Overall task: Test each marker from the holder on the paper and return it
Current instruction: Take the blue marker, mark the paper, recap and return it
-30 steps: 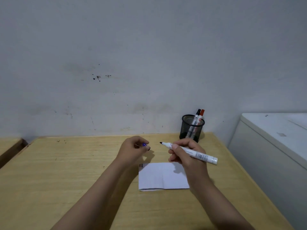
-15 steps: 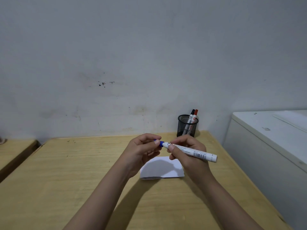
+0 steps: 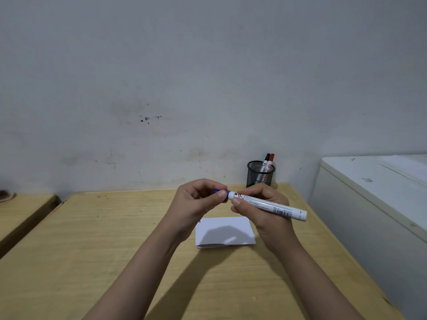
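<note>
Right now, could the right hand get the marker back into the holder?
Probably yes. The right hand grips the marker, and the holder stands just beyond it with nothing between; two markers inside leave room.

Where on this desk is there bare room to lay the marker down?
The widest bare stretch of desk lies left of the paper, out to the left edge. A narrower strip runs between the paper and the right edge. It is crowded at the back right, around the mesh holder.

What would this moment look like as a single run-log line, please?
left hand: on blue cap | right hand: holds marker | cap at marker tip | paper: on table | holder: two markers
</note>
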A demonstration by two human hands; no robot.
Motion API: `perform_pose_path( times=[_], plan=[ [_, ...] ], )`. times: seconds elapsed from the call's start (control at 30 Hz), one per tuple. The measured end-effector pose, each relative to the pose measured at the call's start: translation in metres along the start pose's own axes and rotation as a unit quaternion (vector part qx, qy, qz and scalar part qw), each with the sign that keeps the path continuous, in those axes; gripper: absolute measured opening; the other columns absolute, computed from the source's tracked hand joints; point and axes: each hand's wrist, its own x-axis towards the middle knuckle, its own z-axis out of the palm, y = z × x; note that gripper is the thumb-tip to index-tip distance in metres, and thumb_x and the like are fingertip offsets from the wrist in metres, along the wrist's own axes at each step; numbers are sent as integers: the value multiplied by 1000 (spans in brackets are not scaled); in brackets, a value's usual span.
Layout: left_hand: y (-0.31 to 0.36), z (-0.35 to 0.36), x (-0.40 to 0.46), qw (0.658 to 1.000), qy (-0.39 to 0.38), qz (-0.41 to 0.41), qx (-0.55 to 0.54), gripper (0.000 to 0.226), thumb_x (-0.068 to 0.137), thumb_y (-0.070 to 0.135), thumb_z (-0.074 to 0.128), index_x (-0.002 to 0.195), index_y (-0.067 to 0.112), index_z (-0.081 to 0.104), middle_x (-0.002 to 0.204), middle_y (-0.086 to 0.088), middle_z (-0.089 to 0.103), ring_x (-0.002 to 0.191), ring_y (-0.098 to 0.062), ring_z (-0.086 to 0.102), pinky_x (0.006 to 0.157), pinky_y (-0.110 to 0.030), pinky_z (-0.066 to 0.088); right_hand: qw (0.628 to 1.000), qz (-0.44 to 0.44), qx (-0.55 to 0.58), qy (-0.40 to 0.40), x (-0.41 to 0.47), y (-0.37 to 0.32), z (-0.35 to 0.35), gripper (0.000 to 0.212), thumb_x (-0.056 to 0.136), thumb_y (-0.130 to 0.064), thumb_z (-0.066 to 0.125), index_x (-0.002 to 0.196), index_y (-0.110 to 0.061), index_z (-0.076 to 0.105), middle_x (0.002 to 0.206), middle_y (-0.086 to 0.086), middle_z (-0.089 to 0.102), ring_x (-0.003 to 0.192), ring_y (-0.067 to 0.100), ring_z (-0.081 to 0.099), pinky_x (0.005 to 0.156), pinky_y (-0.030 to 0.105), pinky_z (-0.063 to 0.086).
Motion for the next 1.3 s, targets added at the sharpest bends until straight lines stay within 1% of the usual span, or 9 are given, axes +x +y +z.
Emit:
perform_pose_path(
  times=[0.17, 0.23, 0.33, 0.47, 0.73, 0.87, 1.0, 1.1, 1.3],
  plan=[
    [-2, 5, 9, 997, 69, 39, -23, 13, 68, 7, 77, 76, 16, 74, 76, -5, 71, 85, -24, 60, 91, -39, 49, 980, 141, 137, -13, 7, 3, 9, 30, 63, -21, 75, 87, -6, 66, 69, 9, 67, 55, 13, 63, 62, 28, 59],
    [-4, 4, 14, 991, 119, 64, 11, 13, 72, 4, 75, 82, 13, 73, 76, -8, 66, 81, -21, 57, 83, -33, 49, 985, 160, 43, -44, 7, 3, 6, 21, 70, -20, 75, 79, -4, 66, 65, 10, 65, 48, 13, 60, 55, 28, 57],
    [-8, 2, 23, 977, 173, 95, 83, 21, 74, 3, 74, 92, 11, 71, 72, -9, 56, 69, -16, 51, 61, -17, 46, 991, 53, -125, -17, 9, 7, -4, 10, 74, -7, 77, 73, -7, 67, 59, -3, 64, 49, 7, 56, 52, 24, 51],
    [-13, 14, 36, 975, 185, 84, 92, 23, 71, 0, 76, 92, 8, 70, 66, -5, 55, 64, -16, 54, 58, -12, 48, 934, -116, -336, 15, 25, 13, -19, 19, 71, -14, 79, 87, -16, 69, 82, -12, 64, 81, 2, 60, 66, 7, 42],
    [-17, 36, 78, 981, 132, 80, 115, 28, 68, 3, 79, 93, 5, 67, 59, -1, 61, 55, -5, 59, 57, -11, 47, 947, -99, -306, -1, 63, 30, -47, 31, 74, -8, 74, 103, -18, 65, 77, -4, 68, 72, 12, 65, 68, 15, 50],
    [-26, 45, 109, 982, 106, 85, 128, 28, 72, 20, 78, 97, 10, 68, 63, 3, 64, 65, -7, 61, 64, -14, 50, 951, -109, -291, 3, 90, 29, -63, 43, 75, -3, 69, 111, -24, 57, 76, 4, 64, 60, 10, 59, 62, 17, 48],
    [-52, 44, 149, 962, 133, 90, 219, 28, 77, 32, 73, 99, 15, 67, 90, 1, 70, 77, -4, 63, 65, -6, 46, 946, -139, -265, 127, 137, 20, -91, 52, 77, 0, 68, 115, -33, 52, 69, 2, 58, 47, 3, 48, 52, 14, 44],
    [-78, 45, 175, 934, 116, 83, 327, 40, 78, 37, 70, 110, 15, 63, 113, -1, 65, 100, -12, 61, 80, -18, 47, 924, -141, -291, 204, 172, 17, -109, 48, 77, -3, 66, 116, -25, 51, 68, 0, 60, 47, 4, 53, 56, 16, 47],
    [-111, 56, 205, 895, 74, 63, 436, 49, 80, 38, 66, 118, 8, 59, 118, -13, 59, 113, -27, 54, 91, -33, 43, 908, -65, -379, 164, 206, 46, -118, 46, 74, -4, 64, 112, -23, 45, 66, 7, 63, 59, 16, 64, 60, 25, 48]
  ],
)
